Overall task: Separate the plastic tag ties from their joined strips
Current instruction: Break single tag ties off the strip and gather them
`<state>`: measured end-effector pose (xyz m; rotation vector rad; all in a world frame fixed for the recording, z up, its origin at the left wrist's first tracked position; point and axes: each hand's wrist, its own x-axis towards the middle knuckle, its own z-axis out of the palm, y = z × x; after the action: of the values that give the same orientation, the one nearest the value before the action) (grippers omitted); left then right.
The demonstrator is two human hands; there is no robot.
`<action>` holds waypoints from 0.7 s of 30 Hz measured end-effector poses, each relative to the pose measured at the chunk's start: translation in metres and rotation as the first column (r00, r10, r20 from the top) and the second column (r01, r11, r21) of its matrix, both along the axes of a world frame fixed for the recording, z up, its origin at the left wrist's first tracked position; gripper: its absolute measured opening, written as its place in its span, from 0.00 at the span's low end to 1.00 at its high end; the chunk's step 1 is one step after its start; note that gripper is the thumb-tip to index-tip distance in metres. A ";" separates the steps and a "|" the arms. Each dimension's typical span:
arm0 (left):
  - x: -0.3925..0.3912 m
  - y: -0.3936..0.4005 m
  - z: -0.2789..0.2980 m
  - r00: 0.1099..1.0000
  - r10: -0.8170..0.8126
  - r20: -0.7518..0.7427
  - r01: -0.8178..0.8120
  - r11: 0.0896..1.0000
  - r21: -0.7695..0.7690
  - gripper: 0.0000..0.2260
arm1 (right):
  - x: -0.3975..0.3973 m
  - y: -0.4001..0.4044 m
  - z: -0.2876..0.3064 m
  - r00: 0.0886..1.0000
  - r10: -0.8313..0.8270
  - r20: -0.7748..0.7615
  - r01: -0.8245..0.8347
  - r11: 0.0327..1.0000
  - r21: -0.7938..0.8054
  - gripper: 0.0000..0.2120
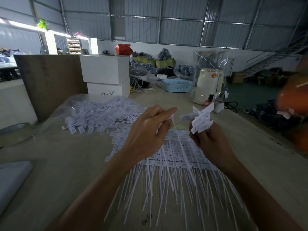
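Joined strips of white plastic tag ties (176, 157) lie on the table in front of me, their thin tails fanning toward me. Above them my left hand (148, 130) pinches a single white tie (173, 120) between thumb and forefinger. My right hand (206, 139) grips a bunch of separated ties (201, 119), their flat tag heads sticking up out of the fist. A loose heap of ties on clear plastic (101, 112) lies at the far left of the table.
Stacked white boxes (105, 72) and a brown board (50, 80) stand behind the heap. A blue basket (177, 85) and a cream kettle (208, 85) sit at the back right. A tape roll (15, 132) lies at the left edge. Another person's orange sleeve (293, 100) is at the right.
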<state>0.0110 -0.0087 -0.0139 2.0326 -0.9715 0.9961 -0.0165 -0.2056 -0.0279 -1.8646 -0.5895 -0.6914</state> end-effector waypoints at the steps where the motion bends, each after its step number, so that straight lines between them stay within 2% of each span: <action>1: -0.001 0.000 0.000 1.000 0.004 -0.006 -0.004 1.000 0.012 0.17 | -0.001 0.001 0.001 1.000 0.011 0.007 -0.011 1.000 0.026 0.21; 7: -0.001 -0.004 -0.003 0.999 0.006 -0.042 0.000 0.991 0.131 0.19 | 0.002 0.000 0.002 0.991 -0.115 0.064 0.112 0.993 0.036 0.12; 10: -0.002 -0.008 -0.007 0.996 -0.029 -0.083 0.041 0.987 0.156 0.22 | 0.001 -0.003 0.000 0.984 -0.143 0.103 0.137 0.989 0.061 0.17; 12: -0.003 -0.010 -0.009 0.991 -0.059 -0.116 0.073 0.990 0.120 0.24 | 0.002 -0.004 -0.002 0.990 -0.125 0.059 0.122 0.991 0.058 0.17; 16: -0.003 -0.011 -0.009 0.983 -0.079 -0.166 0.092 0.993 0.073 0.25 | 0.002 -0.001 -0.002 0.988 -0.151 -0.026 0.153 0.986 0.070 0.08; 19: -0.004 -0.011 -0.009 0.983 -0.094 -0.155 0.106 0.992 0.071 0.24 | -0.003 0.003 0.003 0.990 -0.139 -0.010 0.140 0.987 0.082 0.07; 21: -0.006 -0.012 -0.008 0.986 -0.093 -0.135 0.102 0.993 0.059 0.23 | -0.004 0.005 0.004 0.994 -0.083 -0.067 0.088 0.993 0.080 0.05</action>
<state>0.0046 -0.0205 -0.0216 2.0548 -1.0339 0.7766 -0.0204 -0.2006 -0.0235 -1.8363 -0.4357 -0.6991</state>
